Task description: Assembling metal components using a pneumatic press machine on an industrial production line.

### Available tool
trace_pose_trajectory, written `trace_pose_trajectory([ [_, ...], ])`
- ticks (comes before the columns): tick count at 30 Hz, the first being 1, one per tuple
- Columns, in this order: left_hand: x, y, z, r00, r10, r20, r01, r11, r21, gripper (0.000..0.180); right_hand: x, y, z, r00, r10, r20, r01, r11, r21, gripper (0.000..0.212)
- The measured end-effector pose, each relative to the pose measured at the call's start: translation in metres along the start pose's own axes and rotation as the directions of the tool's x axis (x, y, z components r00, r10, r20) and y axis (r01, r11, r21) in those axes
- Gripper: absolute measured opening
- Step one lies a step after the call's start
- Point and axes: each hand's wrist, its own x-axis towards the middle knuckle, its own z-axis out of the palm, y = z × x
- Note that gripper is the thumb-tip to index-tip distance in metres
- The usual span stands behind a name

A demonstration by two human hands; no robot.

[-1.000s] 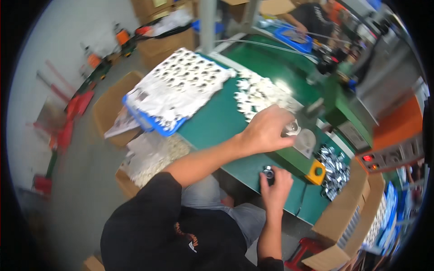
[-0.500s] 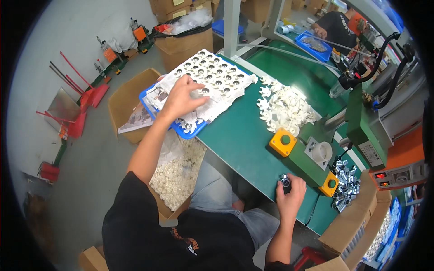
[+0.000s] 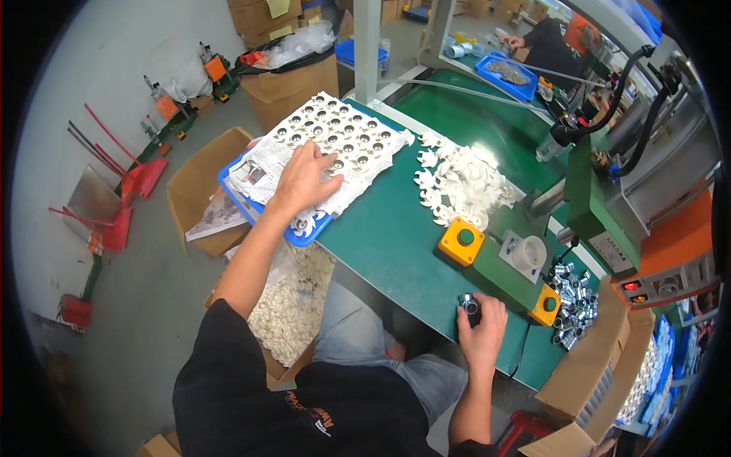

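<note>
My left hand reaches over a blue tray on the left of the green bench. Its thumb and fingers are apart, beside a white toothed part with a dark round centre; any contact is hard to make out. Several similar parts stand in rows on a newspaper sheet on the tray. At the bench's front edge, my right hand is closed around a short shiny metal sleeve with a dark opening. A heap of loose white toothed parts lies between the tray and the press.
A green press stands at the right, with a round white fixture and yellow button boxes. Metal sleeves are piled beside it. An open carton is at lower right; a carton of white pieces sits below the tray.
The view has shifted slightly, so the bench sits a little further left. Both hands keep about the same places, the left beside the same part and the right around the metal sleeve.
</note>
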Motion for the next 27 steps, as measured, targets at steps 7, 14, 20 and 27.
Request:
trace_pose_trajectory([
  [7, -0.005, 0.008, 0.001, 0.998, -0.054, -0.022, 0.055, 0.996, 0.077, 0.046, -0.003, 0.005, 0.003, 0.999, -0.023, -0.025, 0.023, 1.000, 0.008, 0.036],
  [14, 0.006, 0.035, 0.010, 0.988, 0.033, -0.148, -0.024, 0.998, 0.062, 0.050, -0.008, 0.016, 0.000, 0.997, -0.030, -0.077, 0.030, 1.000, 0.005, 0.031],
  [20, 0.016, 0.153, 0.011, 0.973, 0.212, -0.089, -0.230, 0.894, -0.384, 0.039, -0.004, 0.013, 0.003, 0.997, 0.005, -0.081, -0.002, 0.999, 0.039, 0.033],
  [27, 0.032, 0.304, 0.040, 0.917, 0.384, -0.105, -0.338, 0.610, -0.716, 0.050, -0.016, 0.015, -0.010, 0.993, 0.011, -0.121, 0.003, 0.993, 0.115, 0.030],
])
